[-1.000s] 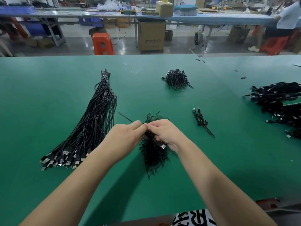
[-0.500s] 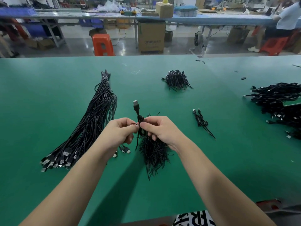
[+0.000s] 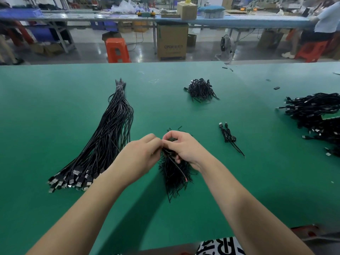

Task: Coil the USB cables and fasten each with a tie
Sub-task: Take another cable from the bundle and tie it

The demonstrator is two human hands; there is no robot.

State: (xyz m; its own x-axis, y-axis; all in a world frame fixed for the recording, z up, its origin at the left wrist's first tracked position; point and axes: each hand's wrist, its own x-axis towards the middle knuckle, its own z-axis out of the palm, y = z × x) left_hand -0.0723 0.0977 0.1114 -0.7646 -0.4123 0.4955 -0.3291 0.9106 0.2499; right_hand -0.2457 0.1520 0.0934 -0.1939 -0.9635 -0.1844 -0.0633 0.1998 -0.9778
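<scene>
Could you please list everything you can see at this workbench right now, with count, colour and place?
Table: one, green, fills the foreground.
Bundle of straight USB cables: one, black with silver plugs, left of the hands.
Pile of ties: one, black, under and just behind the hands.
Coiled cable: one, black, lying alone right of the hands.
Small heap: one, black, far centre; cables or ties, cannot tell.
Large cable pile: one, black, right edge.
Stool: one, orange, on the floor beyond the table.
Cardboard box: one, brown, on the floor beside the stool.
Left hand: pinching at the cable.
Right hand: curled round a small black cable.
</scene>
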